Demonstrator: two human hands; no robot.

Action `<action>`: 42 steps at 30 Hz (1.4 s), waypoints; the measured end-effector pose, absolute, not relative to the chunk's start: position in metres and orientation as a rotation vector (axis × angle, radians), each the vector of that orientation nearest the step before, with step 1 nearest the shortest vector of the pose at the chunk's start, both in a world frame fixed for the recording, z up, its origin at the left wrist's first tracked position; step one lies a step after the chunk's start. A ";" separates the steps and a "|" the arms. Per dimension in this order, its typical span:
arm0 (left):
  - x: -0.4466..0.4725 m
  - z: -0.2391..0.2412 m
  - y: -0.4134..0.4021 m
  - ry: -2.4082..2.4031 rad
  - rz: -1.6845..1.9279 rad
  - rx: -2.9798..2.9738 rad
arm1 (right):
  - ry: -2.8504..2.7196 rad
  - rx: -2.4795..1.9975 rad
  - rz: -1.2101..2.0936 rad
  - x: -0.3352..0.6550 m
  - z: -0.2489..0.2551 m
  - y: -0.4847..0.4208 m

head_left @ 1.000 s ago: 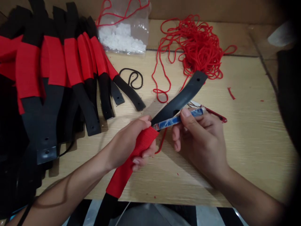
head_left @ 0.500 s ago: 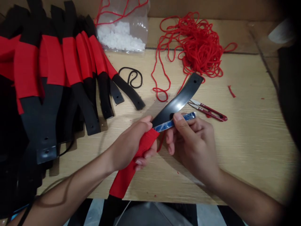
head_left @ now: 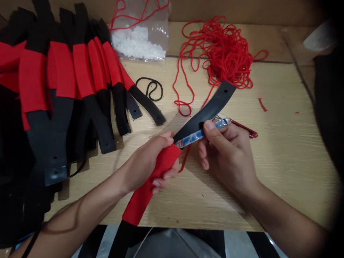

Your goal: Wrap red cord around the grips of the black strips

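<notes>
My left hand (head_left: pixel 150 157) is wrapped round a curved black handle (head_left: pixel 205 113) covered along its middle by a red cord wrapping (head_left: pixel 139 204). The handle lies slanted, its bare upper end with a hole pointing away from me. Between thumb and fingers of my right hand (head_left: pixel 228 154) is a thin flat tool wrapped in blue and clear tape (head_left: pixel 192 138). The tool's far end meets the upper edge of the red wrapping by my left thumb; its tip is hidden there. A red cord end hangs below the handle.
At the left are piled several black handles with red wrapping (head_left: pixel 84 71). Behind lie a clear bag of white pieces (head_left: pixel 138 43) and a tangled red cord (head_left: pixel 228 53). Red thread snips (head_left: pixel 244 129) are partly hidden behind my right hand. A black cord loop (head_left: pixel 153 89) lies mid-table.
My right hand has moved slightly right and up with the taped tool, and more of the tool shows outside the red wrapping. My left hand keeps its hold on the handle.
</notes>
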State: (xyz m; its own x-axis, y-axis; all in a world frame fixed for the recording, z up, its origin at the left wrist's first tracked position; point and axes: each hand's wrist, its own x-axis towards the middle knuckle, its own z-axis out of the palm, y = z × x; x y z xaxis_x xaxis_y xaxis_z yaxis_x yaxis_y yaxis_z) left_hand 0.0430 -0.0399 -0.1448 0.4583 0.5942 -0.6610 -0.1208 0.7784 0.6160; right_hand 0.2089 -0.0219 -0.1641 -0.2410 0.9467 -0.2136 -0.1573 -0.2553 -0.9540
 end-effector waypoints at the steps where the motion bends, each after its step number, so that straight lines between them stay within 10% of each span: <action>1: 0.043 -0.145 -0.040 1.003 0.465 0.537 | -1.106 -1.120 1.642 0.209 -0.164 -0.021; 42: 0.043 -0.146 -0.044 0.964 0.525 0.553 | -1.009 -1.118 1.538 0.212 -0.158 -0.014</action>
